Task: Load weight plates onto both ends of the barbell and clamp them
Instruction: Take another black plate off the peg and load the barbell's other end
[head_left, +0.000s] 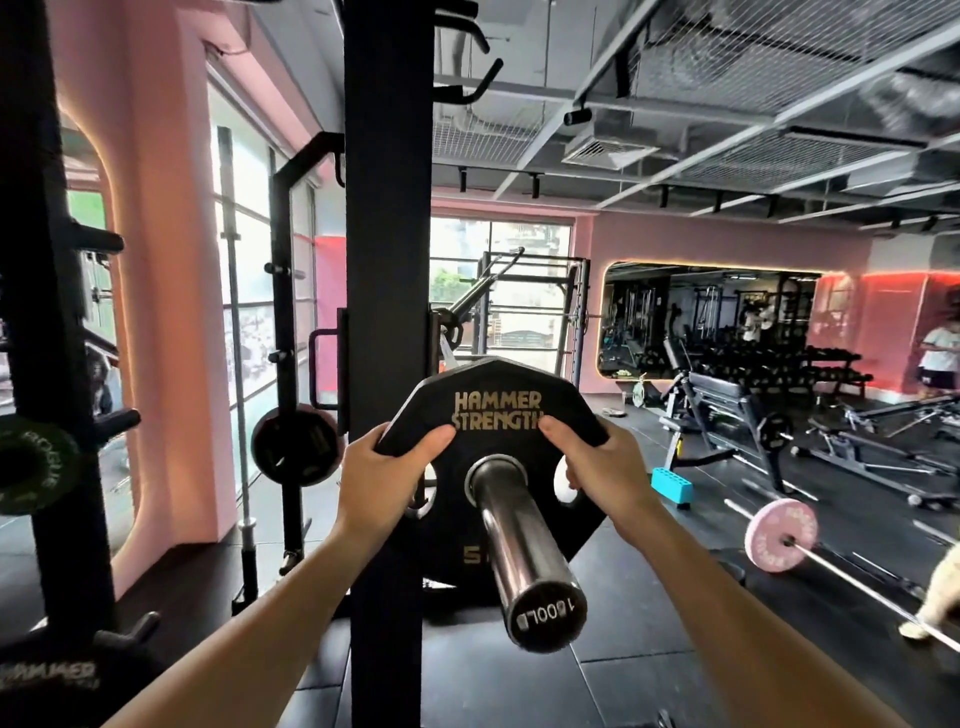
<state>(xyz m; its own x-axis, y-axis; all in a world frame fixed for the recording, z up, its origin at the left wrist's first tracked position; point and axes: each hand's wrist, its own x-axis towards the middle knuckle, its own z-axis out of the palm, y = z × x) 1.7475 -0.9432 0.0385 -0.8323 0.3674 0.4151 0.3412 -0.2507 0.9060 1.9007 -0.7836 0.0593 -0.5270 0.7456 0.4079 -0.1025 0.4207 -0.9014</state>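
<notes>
I have both hands on the black Hammer Strength plate (496, 415), which is already threaded over the chrome barbell sleeve (519, 540). My left hand (387, 470) is clamped on the plate's rim at about 9 o'clock, thumb laid across the face under the lettering. My right hand (602, 467) grips it at about 3 o'clock, thumb on the face and fingers hooked into the grip cut-out. Neither hand is free.

The relation that matters: the sleeve's long axis runs from its end cap (549, 613), nearest me at 6 o'clock, straight away toward the rack upright (387, 260) at 12. The plate sits square across that axis, far up the sleeve, with a long stretch of bare chrome showing between it and the end cap. Both hands are level on either side of the axis, neither nearer than the other.

I judge the next move as an even push away from me, along the sleeve, until the plate seats against the collar; I cannot see the collar behind the plate, so I cannot tell whether it is already home. No clamp shows on this end, and the other end of the bar is out of view.

A pink plate on a second bar (781, 535) lies on the floor at 4 o'clock, well apart.
</notes>
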